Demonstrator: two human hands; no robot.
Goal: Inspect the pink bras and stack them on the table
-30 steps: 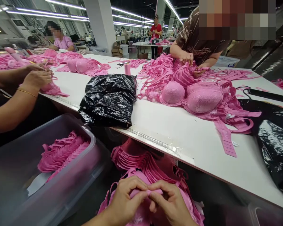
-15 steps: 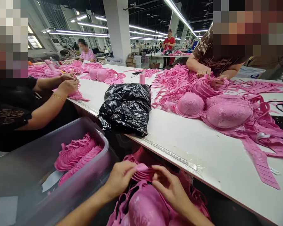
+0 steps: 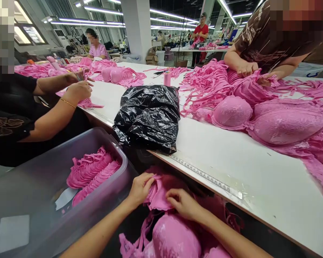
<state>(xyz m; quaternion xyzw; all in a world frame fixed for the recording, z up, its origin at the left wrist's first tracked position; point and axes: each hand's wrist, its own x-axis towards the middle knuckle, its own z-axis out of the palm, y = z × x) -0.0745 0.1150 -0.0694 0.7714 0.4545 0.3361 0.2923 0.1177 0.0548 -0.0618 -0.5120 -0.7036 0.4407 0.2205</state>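
Observation:
Below the table edge, my left hand (image 3: 141, 188) pinches the upper edge of a pink bra (image 3: 158, 195) between thumb and fingers. On the other side of the same bra, my right hand (image 3: 181, 202) has its fingers curled in and pressed together at the fabric. Part of the bra lies in shadow, and its far end is hidden under the table. Nearer to me, in my lap area, rests another pink bra with a rounded, lace-patterned cup (image 3: 174, 234). Pink straps and lace hang beside it.
A grey plastic bin (image 3: 102, 200) with stacked pink bra pieces (image 3: 93, 172) stands at left. On the white table (image 3: 218, 150) are a black plastic bag (image 3: 149, 118), a taped measuring strip (image 3: 204, 175), a pink thread spool (image 3: 167, 78) and heaped bras (image 3: 288, 120). Co-workers' hands work on both sides.
My left hand has moved up a little, and the pink bra now hangs spread between my hands instead of bunched. My right hand's fingers have curled in. The view has shifted slightly.

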